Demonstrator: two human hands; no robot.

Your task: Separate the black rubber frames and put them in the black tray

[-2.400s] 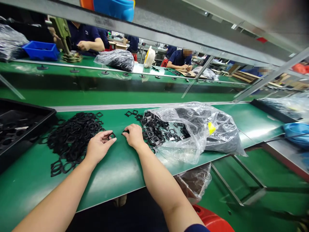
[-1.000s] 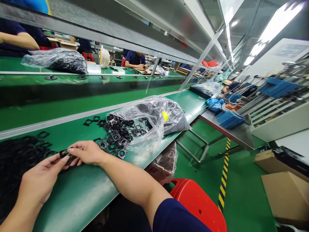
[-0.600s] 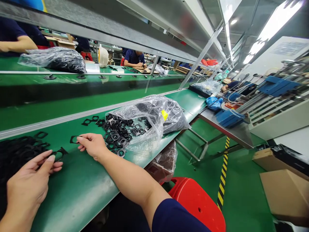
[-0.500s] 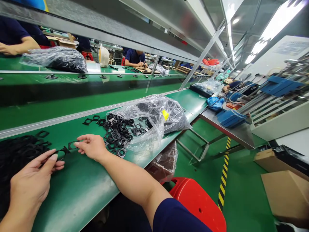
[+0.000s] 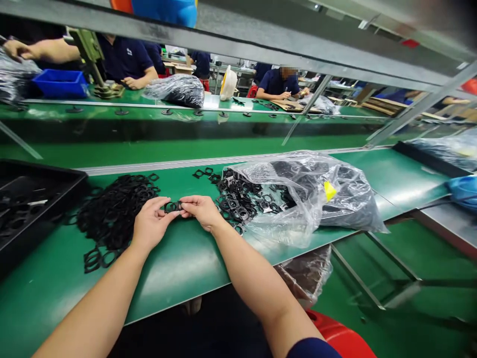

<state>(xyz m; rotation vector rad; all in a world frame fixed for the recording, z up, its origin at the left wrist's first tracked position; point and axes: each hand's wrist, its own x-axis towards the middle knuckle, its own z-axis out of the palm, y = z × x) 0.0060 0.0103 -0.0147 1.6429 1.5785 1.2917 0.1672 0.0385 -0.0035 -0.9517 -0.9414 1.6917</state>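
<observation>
Counter (image 5: 179,268): smooth, glossy green surface
Bag (image 5: 350,199): clear plastic, shiny, crinkled
Piled frames (image 5: 112,209): black, mostly matt
Stool (image 5: 343,338): smooth red plastic
Shelf edge (image 5: 238,42): grey metal

Over on the worktable (image 5: 179,268), a heap of parts (image 5: 115,209) lies just left of the grip, with a tray (image 5: 72,186) farther left. Right of the grip, loose parts (image 5: 238,199) lie at the bag's (image 5: 352,204) mouth; beyond runs another bench (image 5: 219,103).

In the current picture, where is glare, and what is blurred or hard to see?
Head view: glare on the green table and shiny streaks on the plastic bag; the black heap of parts merges into dark; the metal shelf blurs toward the upper right corner.
</observation>
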